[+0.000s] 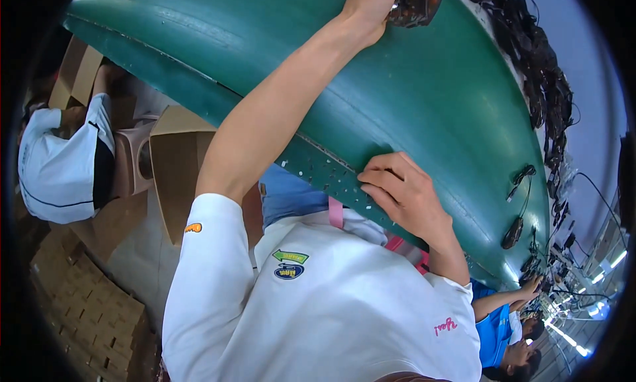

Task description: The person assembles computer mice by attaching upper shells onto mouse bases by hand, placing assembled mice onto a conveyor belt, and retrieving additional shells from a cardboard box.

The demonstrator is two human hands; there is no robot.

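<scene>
My left arm stretches forward across the green table [424,97]. At the top edge, my left hand [371,1] is closed against a dark, glossy, block-like object [417,4] with brownish patches; the picture cuts off most of the fingers and part of the object. My right hand [407,190] rests at the table's near edge, fingers bent and closed together, with the palm turned down. Whatever lies within those fingers, if anything, is hidden. Small pale flecks dot the rim strip [324,173] beside them.
A dark mouse-shaped device [513,234] on a thin cord lies to the right. Dark cabled items [546,77] line the far side. An open carton [179,150] and stacked cardboard [93,302] stand left. Two workers sit nearby: a white shirt [63,163] left, a blue sleeve [490,322] right.
</scene>
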